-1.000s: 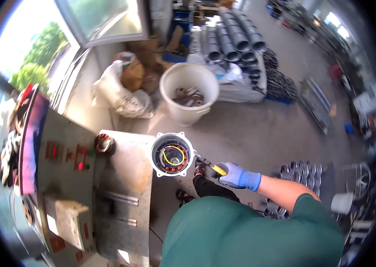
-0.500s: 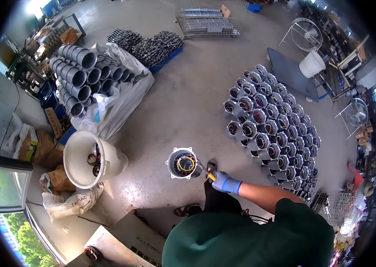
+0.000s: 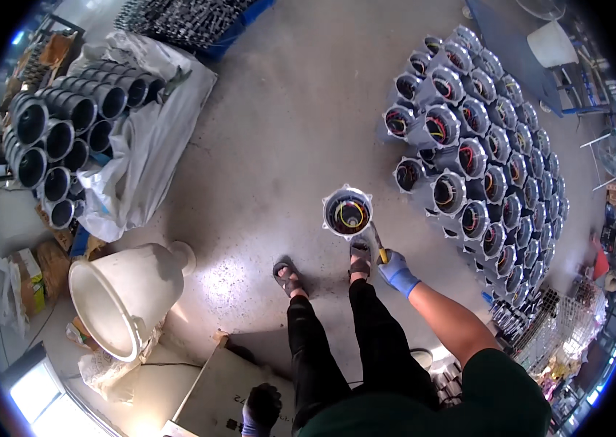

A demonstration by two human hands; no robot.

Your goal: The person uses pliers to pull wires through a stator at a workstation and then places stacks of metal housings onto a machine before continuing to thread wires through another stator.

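In my right hand (image 3: 397,272), in a blue glove, is the yellow handle of a tool (image 3: 382,253) with a thin metal shaft. That shaft reaches up to the near right rim of a grey cylindrical motor housing (image 3: 328,213), with yellow and red wires coiled inside. The housing is upright in front of my right foot; whether it touches the floor I cannot tell. How the tool's tip meets the rim is hidden. Low in the picture, left of my legs, my left hand (image 3: 262,408) hangs in a dark-palmed glove, fingers curled, nothing visible in them.
Many similar wired housings (image 3: 472,156) stand in stacked rows on the right. At left, empty metal cylinders (image 3: 60,138) are piled beside a white sheet (image 3: 155,138). A large cream tub (image 3: 129,291) stands nearer, and a box (image 3: 224,386) sits by my left leg.
My view has shifted, and the housing and right hand now appear farther right. My left foot has come forward, level with the right. My left hand has come into view; the right still grips the tool.
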